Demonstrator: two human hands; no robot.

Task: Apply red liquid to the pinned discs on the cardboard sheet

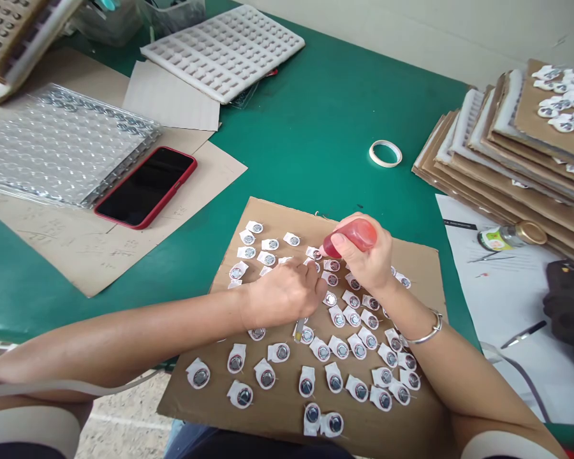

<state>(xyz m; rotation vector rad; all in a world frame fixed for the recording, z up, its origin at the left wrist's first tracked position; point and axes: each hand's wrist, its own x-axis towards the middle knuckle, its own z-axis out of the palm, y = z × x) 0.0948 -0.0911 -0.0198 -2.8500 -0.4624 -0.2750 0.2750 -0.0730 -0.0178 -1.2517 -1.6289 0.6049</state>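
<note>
My right hand (370, 258) is wrapped round a small red squeeze bottle (358, 234), tilted with its nozzle down to the left over one of the small round silver parts with white tabs (314, 253). Right beside that nozzle, my left hand (287, 290) is closed, its fingertips near the same part. From under its palm sticks the end of a slim metal tool (299, 330); the rest of it is hidden. Many more such white-tabbed parts (280, 352) lie spread over a brown cardboard sheet (191, 405) beneath both hands.
A white tape roll (385, 154) lies on the green table (316, 127). Stacked cardboard sheets (459, 150) and a small glass jar (511, 236) stand right. Left are a red-cased phone (146, 187), a clear plastic tray (52, 150) and a white foam tray (224, 51).
</note>
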